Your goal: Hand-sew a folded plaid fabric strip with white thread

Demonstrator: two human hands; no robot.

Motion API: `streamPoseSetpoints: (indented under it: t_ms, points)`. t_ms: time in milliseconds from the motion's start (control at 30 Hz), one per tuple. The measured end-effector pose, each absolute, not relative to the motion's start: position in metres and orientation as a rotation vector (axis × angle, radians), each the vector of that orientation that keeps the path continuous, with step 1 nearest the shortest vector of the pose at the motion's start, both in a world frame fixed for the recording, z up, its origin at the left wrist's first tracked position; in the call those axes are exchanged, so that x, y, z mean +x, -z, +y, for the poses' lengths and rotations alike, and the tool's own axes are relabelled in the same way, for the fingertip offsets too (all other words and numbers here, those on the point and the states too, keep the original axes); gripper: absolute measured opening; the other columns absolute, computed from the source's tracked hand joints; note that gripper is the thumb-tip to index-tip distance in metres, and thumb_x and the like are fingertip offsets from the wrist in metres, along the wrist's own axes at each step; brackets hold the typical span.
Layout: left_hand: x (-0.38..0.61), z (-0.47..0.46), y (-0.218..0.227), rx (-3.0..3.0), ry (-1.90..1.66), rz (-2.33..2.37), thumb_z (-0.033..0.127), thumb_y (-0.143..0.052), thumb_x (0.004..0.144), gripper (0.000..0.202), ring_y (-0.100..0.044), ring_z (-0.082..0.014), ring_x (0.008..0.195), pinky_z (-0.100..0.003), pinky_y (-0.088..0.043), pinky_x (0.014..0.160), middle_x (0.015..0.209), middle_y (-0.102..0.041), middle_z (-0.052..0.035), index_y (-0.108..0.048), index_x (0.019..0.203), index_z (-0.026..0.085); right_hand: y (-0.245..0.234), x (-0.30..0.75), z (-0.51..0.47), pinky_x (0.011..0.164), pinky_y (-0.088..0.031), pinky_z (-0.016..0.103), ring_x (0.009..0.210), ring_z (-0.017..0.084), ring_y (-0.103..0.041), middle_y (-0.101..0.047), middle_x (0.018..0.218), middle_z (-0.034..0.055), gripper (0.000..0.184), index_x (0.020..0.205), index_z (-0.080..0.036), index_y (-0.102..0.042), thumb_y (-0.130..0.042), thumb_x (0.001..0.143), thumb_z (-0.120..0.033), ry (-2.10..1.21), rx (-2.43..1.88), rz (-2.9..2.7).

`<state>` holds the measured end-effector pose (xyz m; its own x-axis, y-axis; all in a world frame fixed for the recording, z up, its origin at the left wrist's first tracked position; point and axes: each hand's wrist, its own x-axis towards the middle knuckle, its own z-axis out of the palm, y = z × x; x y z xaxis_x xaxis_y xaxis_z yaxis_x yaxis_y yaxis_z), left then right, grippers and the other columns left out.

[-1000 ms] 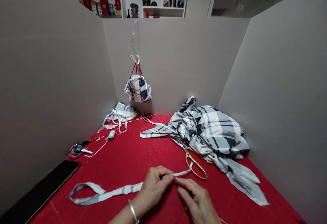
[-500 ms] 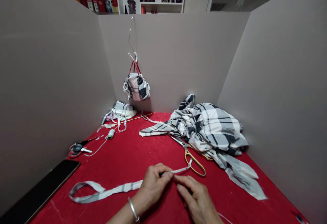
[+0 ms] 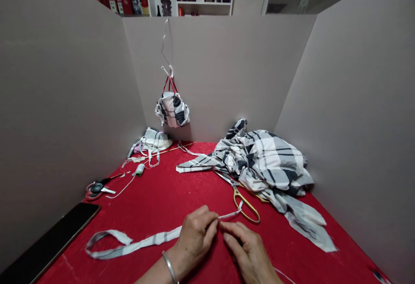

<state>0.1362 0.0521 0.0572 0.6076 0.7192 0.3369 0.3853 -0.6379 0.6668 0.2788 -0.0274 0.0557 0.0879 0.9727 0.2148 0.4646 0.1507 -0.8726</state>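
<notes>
While you were watching that clip, what were the hands up to?

The left hand (image 3: 194,243) was clenched in a pinch on a narrow plaid cotton strip (image 3: 136,239), which trailed off in a loose loop across the red-covered table (image 3: 155,197). The right hand (image 3: 249,249) sat just beside it, touching the strip or nearly so (can't tell if it really gripped).

So what step was that?

Looked like fiddling with the strip's thin end, close to the gold-handled scissors (image 3: 246,206). I'd say the next move called for that pinch to open or shift.
</notes>
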Motion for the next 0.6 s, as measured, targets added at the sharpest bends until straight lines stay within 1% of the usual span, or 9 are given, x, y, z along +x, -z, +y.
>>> streamPoseSetpoints:
  t_ms: [100, 267, 433, 533, 600]
  points:
    - [0.138, 0.050, -0.057, 2.274, -0.848, 0.870, 0.016, -0.043, 0.085, 0.024, -0.050, -0.0139, 0.064, -0.022, -0.034, 0.060, 0.066, -0.055, -0.0042, -0.065, 0.077, 0.013, -0.055, 0.278, -0.029, 0.077, -0.047, 0.030, 0.086, 0.021, -0.061, -0.066, 0.095, 0.0106, 0.028, 0.104, -0.018, -0.066, -0.045, 0.086, -0.025, -0.670, -1.432, -1.502]
    - [0.143, 0.046, -0.062, 2.130, -0.873, 0.909, 0.019, -0.044, 0.085, 0.025, -0.051, -0.0140, 0.064, -0.023, -0.035, 0.061, 0.065, -0.056, -0.0036, -0.063, 0.071, 0.013, -0.051, 0.278, -0.031, 0.076, -0.047, 0.028, 0.084, 0.021, -0.061, -0.067, 0.091, 0.0102, 0.027, 0.101, -0.018, -0.066, -0.046, 0.086, -0.026, -0.612, -1.412, -1.484]
    - [0.146, 0.044, -0.062, 1.765, -0.823, 0.965, 0.026, -0.049, 0.081, 0.022, -0.053, -0.0150, 0.067, -0.023, -0.037, 0.062, 0.069, -0.061, -0.0031, -0.064, 0.072, 0.013, -0.047, 0.278, -0.028, 0.076, -0.047, 0.026, 0.086, 0.020, -0.061, -0.066, 0.093, 0.0087, 0.024, 0.101, -0.020, -0.065, -0.047, 0.088, -0.027, -0.616, -1.368, -1.441]
    - [0.148, 0.045, -0.060, 1.596, -0.790, 0.971, 0.030, -0.052, 0.078, 0.023, -0.051, -0.0145, 0.064, -0.023, -0.037, 0.060, 0.066, -0.061, -0.0025, -0.065, 0.071, 0.012, -0.044, 0.278, -0.027, 0.073, -0.047, 0.026, 0.081, 0.020, -0.061, -0.065, 0.087, 0.0077, 0.023, 0.094, -0.019, -0.066, -0.047, 0.088, -0.030, -0.626, -1.380, -1.405]
    - [0.149, 0.044, -0.060, 1.562, -0.789, 0.969, 0.031, -0.053, 0.077, 0.024, -0.049, -0.0138, 0.061, -0.022, -0.037, 0.058, 0.064, -0.059, -0.0018, -0.064, 0.069, 0.012, -0.041, 0.278, -0.026, 0.067, -0.047, 0.025, 0.073, 0.019, -0.060, -0.064, 0.079, 0.0065, 0.024, 0.087, -0.018, -0.067, -0.049, 0.087, -0.034, -0.638, -1.404, -1.370]
